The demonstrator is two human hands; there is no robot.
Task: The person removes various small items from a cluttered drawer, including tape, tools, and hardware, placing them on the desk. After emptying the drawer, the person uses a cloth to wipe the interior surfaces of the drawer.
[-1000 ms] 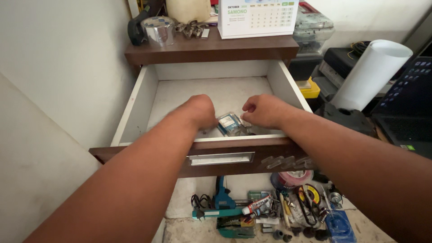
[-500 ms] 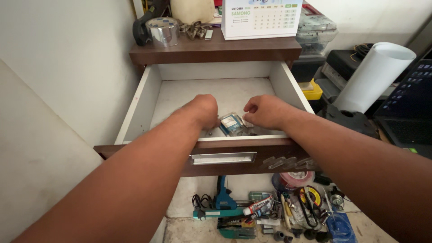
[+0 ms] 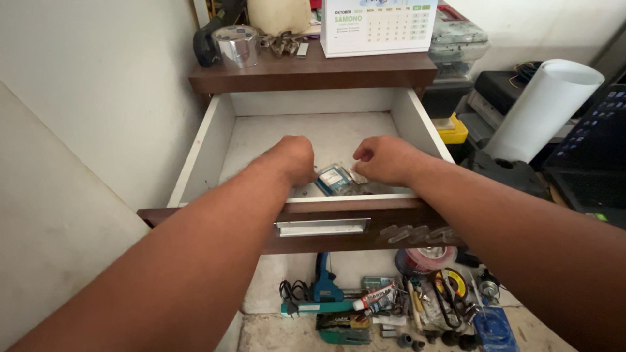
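Both my hands reach into an open white drawer (image 3: 208,140) with a dark brown front and metal handle (image 3: 321,227). My left hand (image 3: 295,156) is curled, fingers down, at the drawer's front, touching a small clear plastic packet with a blue item inside (image 3: 334,179). My right hand (image 3: 386,159) is closed beside it, fingers pinched on the packet's right edge. What lies under the hands is hidden. Most of the drawer floor behind them is bare.
On the brown cabinet top (image 3: 313,72) stand a desk calendar (image 3: 377,26), a silver tape roll (image 3: 236,45) and a beige bag. A white paper roll (image 3: 544,107) and dark cases sit at right. Tools, a glue tube (image 3: 375,300) and tape lie on the floor below.
The view has shifted slightly; both hands stay at the drawer's front on the packet, with my right hand drawn a little to the right.
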